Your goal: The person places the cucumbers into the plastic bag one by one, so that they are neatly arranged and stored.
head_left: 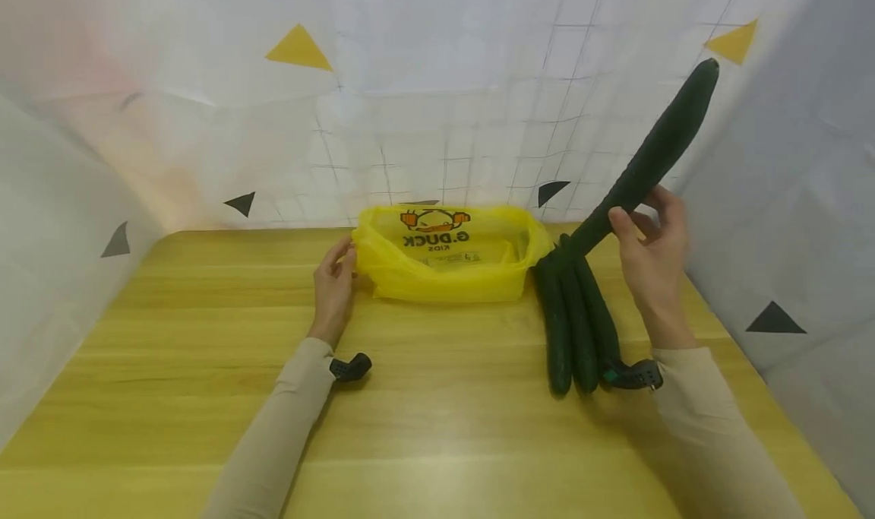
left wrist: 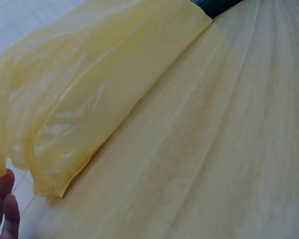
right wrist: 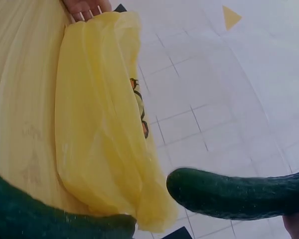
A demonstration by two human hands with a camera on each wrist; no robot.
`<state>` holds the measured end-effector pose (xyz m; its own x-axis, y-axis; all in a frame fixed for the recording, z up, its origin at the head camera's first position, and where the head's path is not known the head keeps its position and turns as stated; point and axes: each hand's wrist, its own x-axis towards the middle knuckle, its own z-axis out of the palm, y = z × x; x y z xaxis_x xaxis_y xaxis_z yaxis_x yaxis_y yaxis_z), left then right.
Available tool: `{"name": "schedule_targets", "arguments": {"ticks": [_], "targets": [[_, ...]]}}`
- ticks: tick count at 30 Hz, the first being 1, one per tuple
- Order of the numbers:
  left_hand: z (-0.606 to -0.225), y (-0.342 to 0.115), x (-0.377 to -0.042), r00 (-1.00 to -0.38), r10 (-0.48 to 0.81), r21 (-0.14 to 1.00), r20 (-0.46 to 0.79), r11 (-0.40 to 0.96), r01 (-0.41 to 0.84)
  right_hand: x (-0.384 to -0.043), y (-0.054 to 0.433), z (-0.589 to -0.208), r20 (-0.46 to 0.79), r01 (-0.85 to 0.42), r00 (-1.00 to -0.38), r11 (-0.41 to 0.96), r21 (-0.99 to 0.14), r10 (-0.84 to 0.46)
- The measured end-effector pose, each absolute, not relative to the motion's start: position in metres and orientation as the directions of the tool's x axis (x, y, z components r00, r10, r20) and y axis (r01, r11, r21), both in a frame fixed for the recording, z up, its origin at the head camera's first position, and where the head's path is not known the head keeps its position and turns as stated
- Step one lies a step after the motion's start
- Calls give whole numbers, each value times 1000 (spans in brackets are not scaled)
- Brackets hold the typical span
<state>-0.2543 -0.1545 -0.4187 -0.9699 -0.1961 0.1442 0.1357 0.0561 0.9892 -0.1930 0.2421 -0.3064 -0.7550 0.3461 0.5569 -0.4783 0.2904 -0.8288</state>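
A long green cucumber point(head_left: 656, 150) slants up to the right in the head view, pinched between the thumb and fingers of my right hand point(head_left: 656, 268). Its lower end overlaps the tops of three other cucumbers point(head_left: 577, 321) lying side by side on the table. The yellow plastic bag point(head_left: 444, 285), with a duck print, stands with its mouth spread at the back centre. My left hand point(head_left: 333, 287) is at the bag's left end, fingers loosely bent at its edge. In the right wrist view the held cucumber's end point(right wrist: 204, 191) is raised beside the bag.
The wooden table point(head_left: 437, 397) reaches back to a white sheet wall point(head_left: 437, 124) with grid lines and yellow and black triangles. White sheets also flank both sides. Each wrist wears a black band, and the right one point(head_left: 632, 375) overlaps the lower ends of the lying cucumbers.
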Motion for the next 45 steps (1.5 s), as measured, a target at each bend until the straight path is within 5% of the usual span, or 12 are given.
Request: {"name": "schedule_targets", "arguments": {"ticks": [9,16,32,45], "targets": [[-415,-155,-255,-970,-170,983,175,83,163,-202,225,-298,650,-618,-706,203,-760,283],[-416,-156,-253,-969,-187,983,162,114,142,-211,209,-293,636,-622,-736,140,-770,233],[-418,-150,-255,-965,-171,979,198,76,188,-234,190,-300,647,-626,-758,183,-758,84],[-445,-157,-272,-946,-230,973,227,78,215,-247,179,-311,629,-590,-777,355,-725,-5]]}}
